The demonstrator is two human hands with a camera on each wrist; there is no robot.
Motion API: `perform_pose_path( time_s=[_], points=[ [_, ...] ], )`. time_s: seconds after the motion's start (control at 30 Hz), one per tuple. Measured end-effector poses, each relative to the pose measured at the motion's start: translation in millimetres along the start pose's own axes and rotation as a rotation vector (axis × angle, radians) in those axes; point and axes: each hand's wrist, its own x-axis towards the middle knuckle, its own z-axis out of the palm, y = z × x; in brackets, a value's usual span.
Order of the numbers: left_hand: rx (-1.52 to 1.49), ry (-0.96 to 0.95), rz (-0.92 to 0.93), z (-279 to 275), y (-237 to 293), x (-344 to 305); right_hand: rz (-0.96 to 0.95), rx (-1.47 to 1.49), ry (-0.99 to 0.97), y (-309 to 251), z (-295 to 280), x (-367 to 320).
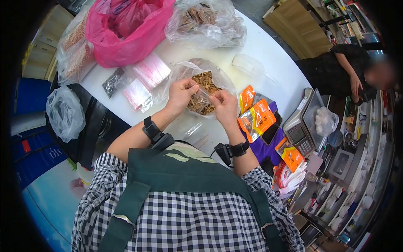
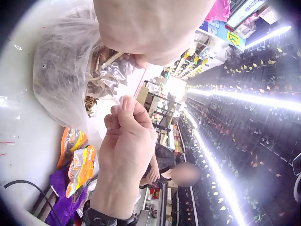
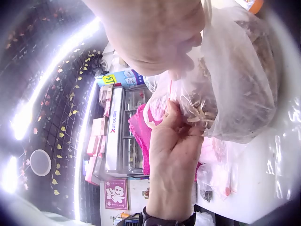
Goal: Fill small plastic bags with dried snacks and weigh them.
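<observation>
Both hands pinch the top edge of a small clear bag [image 1: 200, 93] over a larger clear plastic bag [image 1: 223, 77] of brown dried pieces [image 1: 204, 79]. The left hand [image 1: 181, 95] grips the small bag's left side between thumb and fingers, and the right hand [image 1: 225, 107] its right side. In the left wrist view the right hand [image 2: 127, 136] has thumb and index finger together at the edge. The right wrist view shows the left hand [image 3: 175, 136] below a pinkish strip, with brown pieces behind clear film beside it.
Around the bag on the white table [image 1: 268, 46] are a pink bag [image 1: 126, 42], stacked small bags [image 1: 151, 71], a clear scoop [image 1: 252, 67], orange packets [image 1: 258, 119], a phone [image 1: 272, 129] and a scale [image 1: 299, 130]. A person in black [image 1: 336, 71] is beyond the table at right.
</observation>
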Motion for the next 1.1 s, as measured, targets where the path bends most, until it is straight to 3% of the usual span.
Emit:
perform_pose_path(
  time_s=[0.3,0.43,0.5,0.6,0.7,0.77,0.97,1.1],
  points=[
    [-0.044,0.060,0.007,-1.6,-1.7,1.8,0.028,-0.027,0.019,-3.7,-5.2,-3.7],
    [-0.026,0.000,-0.042,-6.6,2.8,4.9,0.082,0.031,-0.011,-6.2,-6.0,-0.2],
    [-0.019,-0.026,-0.049,-7.4,4.5,6.8,-0.047,0.092,-0.019,-8.4,-1.7,3.4],
    [-0.002,-0.049,-0.070,-4.9,6.9,3.8,-0.015,0.256,-0.009,-7.1,18.0,8.0],
    [-0.024,-0.146,-0.031,-8.0,7.0,3.6,-0.071,0.167,-0.030,-9.2,18.8,10.9],
    [0.130,-0.190,-0.012,-15.6,7.6,6.4,-0.086,0.167,-0.047,-10.0,20.2,10.9],
    [0.421,-0.084,0.095,-11.3,10.2,4.9,-0.123,0.058,-0.044,-13.3,18.5,10.4],
    [0.352,-0.033,0.021,-10.9,1.5,6.8,-0.022,0.095,-0.030,-6.6,13.4,4.9]
  ],
)
